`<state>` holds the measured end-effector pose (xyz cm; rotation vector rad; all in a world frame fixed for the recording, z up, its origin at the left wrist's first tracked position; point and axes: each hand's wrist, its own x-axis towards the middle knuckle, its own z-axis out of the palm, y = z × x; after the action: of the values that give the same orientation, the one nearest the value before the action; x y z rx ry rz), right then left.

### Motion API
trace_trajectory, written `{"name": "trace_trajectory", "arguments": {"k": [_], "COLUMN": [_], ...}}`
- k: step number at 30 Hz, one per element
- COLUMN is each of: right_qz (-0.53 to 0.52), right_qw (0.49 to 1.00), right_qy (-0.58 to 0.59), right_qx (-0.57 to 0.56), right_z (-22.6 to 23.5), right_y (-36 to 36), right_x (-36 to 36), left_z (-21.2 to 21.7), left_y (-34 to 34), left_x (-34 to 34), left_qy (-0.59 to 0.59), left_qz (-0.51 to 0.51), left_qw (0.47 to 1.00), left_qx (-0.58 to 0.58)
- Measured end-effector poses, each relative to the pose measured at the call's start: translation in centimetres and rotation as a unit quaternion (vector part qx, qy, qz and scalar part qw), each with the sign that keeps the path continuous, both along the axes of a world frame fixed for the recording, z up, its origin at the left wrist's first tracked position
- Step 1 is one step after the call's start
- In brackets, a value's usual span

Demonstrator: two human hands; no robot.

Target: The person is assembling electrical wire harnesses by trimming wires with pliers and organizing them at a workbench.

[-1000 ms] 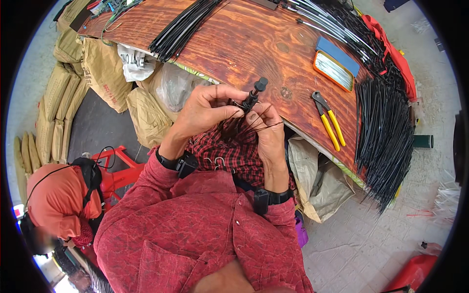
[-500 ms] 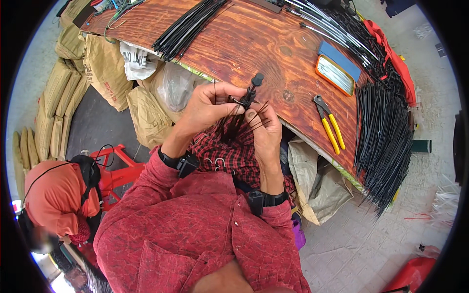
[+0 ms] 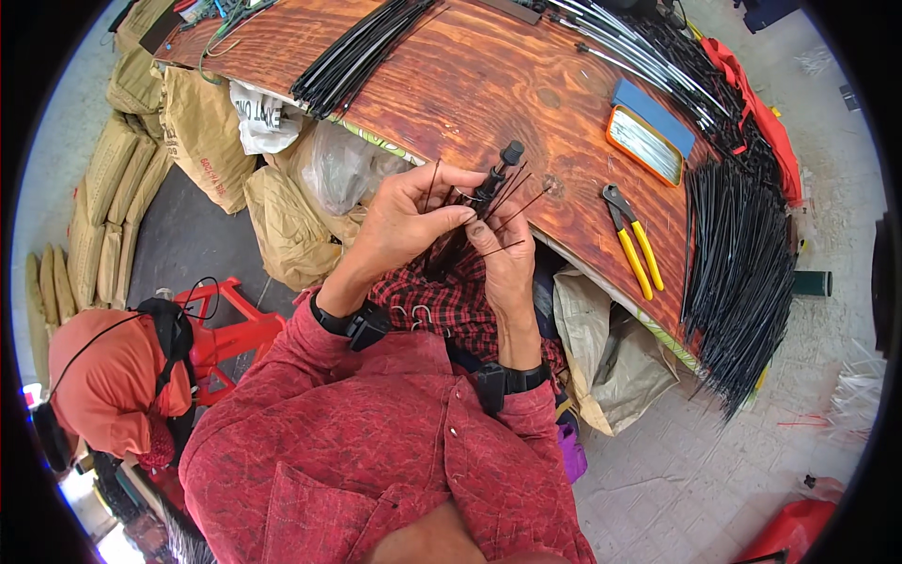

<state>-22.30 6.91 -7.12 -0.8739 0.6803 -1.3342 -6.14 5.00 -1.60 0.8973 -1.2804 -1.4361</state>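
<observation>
A black rod with a knobbed end (image 3: 505, 160) is held up over my lap, just off the table's near edge. My left hand (image 3: 399, 226) is closed round it, thumb and index finger pinching at its middle. Against its right side sits my right hand (image 3: 509, 268), closed, with the thumb tip near the left thumb. Several thin dark strands (image 3: 534, 200) fan out from between the right fingers, and a few more poke up by the left fingers. The rod's lower part runs down between the palms over red-and-black checked cloth (image 3: 423, 305), partly hidden by my hands.
On the wooden table (image 3: 470, 85) lie yellow-handled pliers (image 3: 634, 246), a tin of pale thin pieces (image 3: 644, 146), a bundle of black rods (image 3: 362, 56) and a large heap of black strands (image 3: 738, 273). Sacks (image 3: 207, 141) and a red stool (image 3: 225, 334) stand left, beside another person (image 3: 113, 376).
The rod's knobbed end has shifted slightly right and tilted that way. The strands at my right fingers now spread further up and right. Both hands keep their grip.
</observation>
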Motion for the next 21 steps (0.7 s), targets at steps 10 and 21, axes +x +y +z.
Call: {"name": "trace_trajectory", "arguments": {"k": [10, 21], "right_qz": [-0.060, -0.051], "right_qw": [0.997, 0.997], "right_qy": [0.053, 0.054], "right_qx": [-0.009, -0.018], "right_z": [0.6, 0.7], "right_y": [0.7, 0.8], "right_x": [0.9, 1.2], "left_z": [0.2, -0.9], "left_y": [-0.2, -1.8], "left_x": [0.1, 2.0], "left_qy": [-0.003, 0.058], "left_qz": [0.018, -0.052], "left_qw": [1.000, 0.994], "left_qx": [-0.008, 0.074]}}
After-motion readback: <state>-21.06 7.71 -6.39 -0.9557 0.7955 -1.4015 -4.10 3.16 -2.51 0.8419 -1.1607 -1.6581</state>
